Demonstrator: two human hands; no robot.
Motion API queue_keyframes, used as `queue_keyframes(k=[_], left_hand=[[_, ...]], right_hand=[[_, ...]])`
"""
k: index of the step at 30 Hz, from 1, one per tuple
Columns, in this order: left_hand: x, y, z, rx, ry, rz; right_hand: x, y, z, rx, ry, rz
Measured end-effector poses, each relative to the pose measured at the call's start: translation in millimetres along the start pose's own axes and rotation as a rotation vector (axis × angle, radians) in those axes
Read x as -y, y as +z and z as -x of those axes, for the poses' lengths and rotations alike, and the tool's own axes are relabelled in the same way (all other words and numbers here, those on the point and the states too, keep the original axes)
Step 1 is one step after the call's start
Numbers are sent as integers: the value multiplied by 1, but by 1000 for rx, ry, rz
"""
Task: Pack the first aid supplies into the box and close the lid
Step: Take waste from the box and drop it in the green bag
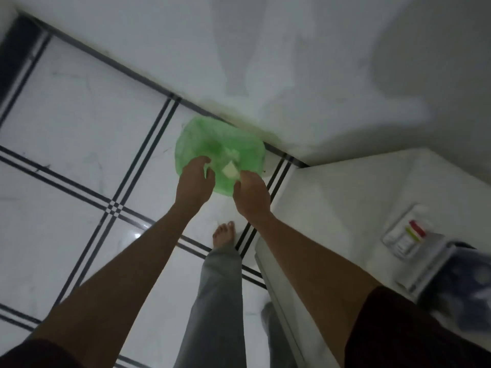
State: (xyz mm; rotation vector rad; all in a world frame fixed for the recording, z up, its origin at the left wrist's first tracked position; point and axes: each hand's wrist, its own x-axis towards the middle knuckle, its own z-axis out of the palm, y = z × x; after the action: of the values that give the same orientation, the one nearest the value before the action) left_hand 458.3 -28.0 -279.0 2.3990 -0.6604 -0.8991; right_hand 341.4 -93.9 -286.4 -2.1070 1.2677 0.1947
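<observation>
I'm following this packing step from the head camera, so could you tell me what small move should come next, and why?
Probably turn back to the counter. Both hands, left hand and right hand, are over the green-lined bin on the floor, where a pale scrap lies, while the box sits on the counter at right.

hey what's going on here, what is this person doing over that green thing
A person stands barefoot on a tiled floor, both arms stretched over a bin lined with a green bag by the wall. The left hand and right hand hover at its rim, with pale scraps inside. A clear box of supplies sits on the white counter to the right, untouched.
</observation>
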Motion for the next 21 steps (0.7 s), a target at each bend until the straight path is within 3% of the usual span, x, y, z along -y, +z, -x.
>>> queue_keyframes(k=[5, 11, 17, 21], left_hand=[[-86, -51, 86, -39, 279, -117], [-190, -67, 211, -109, 477, -164], [-262, -24, 334, -95, 643, -150], [-286, 17, 391, 4, 717, -190]], right_hand=[[11, -104, 70, -183, -197, 31], [-9, -219, 186, -424, -319, 44], [-78, -291, 298, -634, -253, -62], [-135, -314, 348, -644, -167, -81]])
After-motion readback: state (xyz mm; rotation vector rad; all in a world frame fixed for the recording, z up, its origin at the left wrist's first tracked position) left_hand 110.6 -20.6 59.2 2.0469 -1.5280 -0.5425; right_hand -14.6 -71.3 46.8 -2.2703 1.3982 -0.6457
